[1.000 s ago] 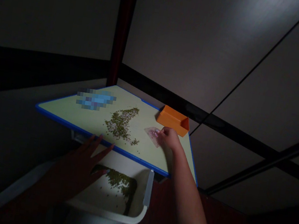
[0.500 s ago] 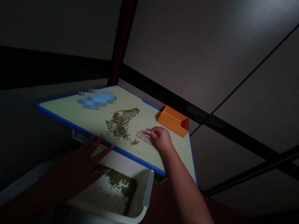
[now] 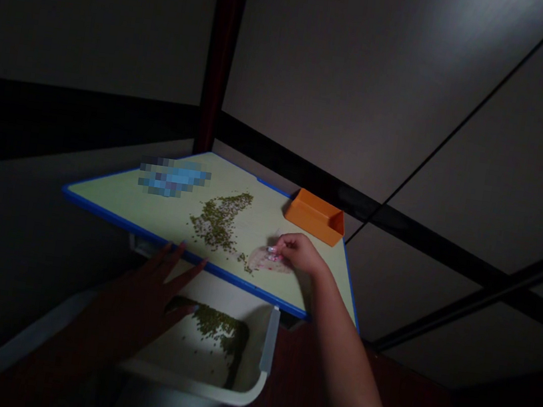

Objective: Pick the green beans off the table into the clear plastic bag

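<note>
My right hand (image 3: 298,251) is closed, its fingertips pinching a thin, rounded, see-through piece with pink marks (image 3: 267,261) low over the tabletop; its exact kind is unclear. Just left of that piece lies a loose spread of small green and pale grains (image 3: 221,220), like mung beans, with a few scattered toward the front edge. My left hand (image 3: 158,289), dark in shadow, has its fingers spread at the front edge of the pale table (image 3: 149,210) with blue rim. Below it, a white bin (image 3: 244,398) holds more green grains (image 3: 220,331).
An orange open box (image 3: 314,218) stands at the table's back right. At the left lies a blue item (image 3: 174,178), blurred out by pixels. Wall panels (image 3: 318,89) close in behind the table, with a dark red post (image 3: 220,55) at the corner.
My right hand has shifted slightly right and toward me with the see-through piece, which now shows more of its surface. A few grains trail nearer the front edge. My left hand keeps its place.
</note>
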Available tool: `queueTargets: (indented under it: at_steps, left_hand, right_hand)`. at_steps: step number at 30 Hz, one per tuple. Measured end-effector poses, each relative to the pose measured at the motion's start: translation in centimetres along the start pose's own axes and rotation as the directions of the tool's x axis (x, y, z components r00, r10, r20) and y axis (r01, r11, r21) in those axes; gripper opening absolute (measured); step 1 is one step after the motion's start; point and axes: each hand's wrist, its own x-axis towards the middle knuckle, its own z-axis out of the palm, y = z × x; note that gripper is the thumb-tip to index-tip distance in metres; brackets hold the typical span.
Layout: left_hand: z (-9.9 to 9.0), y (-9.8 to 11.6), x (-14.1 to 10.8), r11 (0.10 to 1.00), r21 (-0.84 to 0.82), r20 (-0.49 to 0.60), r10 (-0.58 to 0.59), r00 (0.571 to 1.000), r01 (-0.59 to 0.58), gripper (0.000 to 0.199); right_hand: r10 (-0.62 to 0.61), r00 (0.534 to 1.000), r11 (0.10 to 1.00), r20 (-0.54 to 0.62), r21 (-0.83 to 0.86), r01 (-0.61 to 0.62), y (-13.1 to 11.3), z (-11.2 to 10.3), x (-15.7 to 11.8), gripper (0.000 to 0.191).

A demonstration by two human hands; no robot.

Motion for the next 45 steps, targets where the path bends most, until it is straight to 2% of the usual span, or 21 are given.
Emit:
queueTargets:
  at_steps: [5, 11, 14, 18, 23, 27, 36, 40, 45]
  left_hand:
    - [0.0, 0.0, 0.0, 1.0, -0.029, -0.012, -0.004, 1.0, 0.004, 0.064]
    - [-0.6, 0.1, 0.1, 1.0, -0.028, 0.033, -0.01, 0.999, 0.011, 0.065]
    - [-0.4, -0.1, -0.1, 1.0, -0.016, 0.004, 0.002, 1.0, -0.002, 0.065]
    - [0.2, -0.3, -0.2, 1.0, -0.024, -0.041, 0.003, 0.999, -0.004, 0.063]
    - [0.3, -0.5, -0.2, 1.0, -0.026, -0.039, 0.008, 0.999, -0.009, 0.065]
    - [0.3, -0.4, -0.3, 1.0, -0.025, -0.038, 0.008, 0.999, -0.009, 0.063]
    - [0.3, -0.4, -0.2, 1.0, -0.017, -0.04, 0.015, 0.999, -0.016, 0.065]
    - [-0.4, -0.1, -0.1, 1.0, -0.025, -0.019, 0.011, 1.0, -0.011, 0.063]
    - [-0.6, 0.1, -0.1, 1.0, -0.018, 0.032, -0.016, 0.999, 0.017, 0.063]
  right_hand:
    - [0.019, 1.0, 1.0, -0.012, -0.004, -0.019, -0.2, -1.1, -0.4, 0.029]
    - [0.06, 0.994, 0.998, 0.094, -0.008, -0.06, -0.5, -2.4, -1.2, 0.036]
    - [0.063, 0.994, 0.998, 0.084, 0.003, -0.064, -0.6, -2.8, -1.5, 0.041]
    - [0.075, 0.993, 0.997, 0.086, -0.008, -0.074, -0.4, -2.8, -1.4, 0.044]
    - [0.066, 0.989, 0.998, 0.129, 0.014, -0.069, -0.1, -1.9, -0.9, 0.043]
    - [0.084, 0.992, 0.996, 0.097, 0.005, -0.085, -0.1, -1.6, -0.7, 0.038]
    - [0.106, 0.99, 0.989, -0.097, -0.093, -0.115, 0.9, -2.0, -0.5, 0.023]
    - [0.065, 0.992, 0.993, -0.105, -0.089, -0.075, 1.0, -1.5, -0.4, 0.025]
    - [0.021, 0.999, 0.999, -0.036, -0.033, -0.022, 1.0, -1.1, -0.2, 0.035]
